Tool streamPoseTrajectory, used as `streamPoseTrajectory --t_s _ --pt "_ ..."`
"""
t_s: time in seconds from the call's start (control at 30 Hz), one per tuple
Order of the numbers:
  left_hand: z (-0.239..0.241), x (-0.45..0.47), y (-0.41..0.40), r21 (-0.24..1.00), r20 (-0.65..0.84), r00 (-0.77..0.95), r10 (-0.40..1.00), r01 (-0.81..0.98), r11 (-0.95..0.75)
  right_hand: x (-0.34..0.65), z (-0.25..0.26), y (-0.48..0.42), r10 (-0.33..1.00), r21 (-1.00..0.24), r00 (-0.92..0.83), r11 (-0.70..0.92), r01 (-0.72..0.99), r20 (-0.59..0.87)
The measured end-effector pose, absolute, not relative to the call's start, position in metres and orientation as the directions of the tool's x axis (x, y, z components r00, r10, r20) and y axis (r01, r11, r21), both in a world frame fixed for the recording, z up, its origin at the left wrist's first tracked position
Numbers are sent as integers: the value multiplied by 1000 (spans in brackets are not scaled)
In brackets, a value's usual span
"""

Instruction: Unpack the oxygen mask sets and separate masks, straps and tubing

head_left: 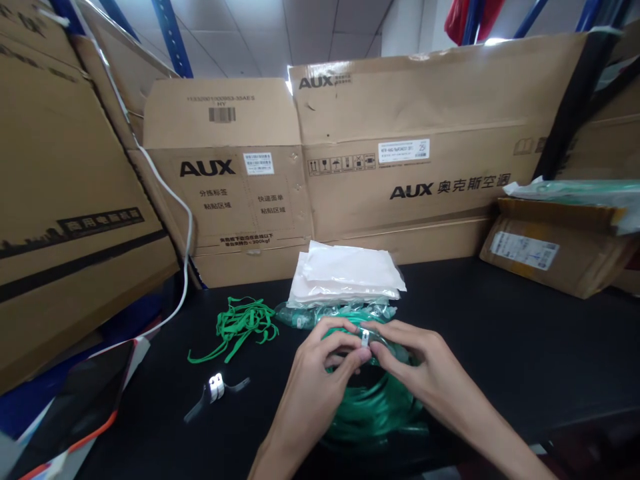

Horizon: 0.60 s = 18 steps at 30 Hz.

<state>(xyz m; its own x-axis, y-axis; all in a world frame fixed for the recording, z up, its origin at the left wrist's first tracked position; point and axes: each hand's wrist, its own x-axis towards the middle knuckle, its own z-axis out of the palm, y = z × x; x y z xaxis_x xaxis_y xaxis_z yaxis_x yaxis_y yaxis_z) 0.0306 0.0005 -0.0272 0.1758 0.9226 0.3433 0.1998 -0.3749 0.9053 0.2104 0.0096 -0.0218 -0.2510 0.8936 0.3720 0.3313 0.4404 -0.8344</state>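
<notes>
Both my hands meet over a coil of green tubing on the black tabletop. My left hand pinches a small white tag with a dark mark between thumb and fingers. From the other side, the thumb and forefinger of my right hand close in on the same tag; their exact contact is hard to make out. Part of the coil is hidden under my hands and wrists. Left of them, similar white tags with clear strips lie on the table. Behind these is a tangle of green elastic straps.
White packets in clear film are stacked behind the coil, beside clear bagged pieces. A phone and white cable lie left. Cardboard panels wall the back; a small carton stands right.
</notes>
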Motion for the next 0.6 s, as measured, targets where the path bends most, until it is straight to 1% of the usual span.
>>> streamPoseTrajectory --t_s 0.13,0.2,0.27,0.47,0.53,0.6 --pt "-28 33 0 930 316 173 933 141 -341 215 -17 6 851 -745 -312 521 417 422" --pt "-28 33 0 931 312 170 935 140 -336 215 -17 4 838 -705 -318 546 453 444" --pt "-28 33 -1 930 307 168 937 157 -333 215 -17 3 823 -687 -319 568 453 470" --pt "-29 36 -3 924 306 134 942 197 -328 214 -17 3 784 -668 -305 621 410 542" --pt "-30 37 -4 912 327 125 937 217 -347 215 -15 3 799 -691 -292 601 401 526" --pt "-29 39 -4 868 404 131 905 259 -425 217 -12 3 832 -744 -261 555 373 490"
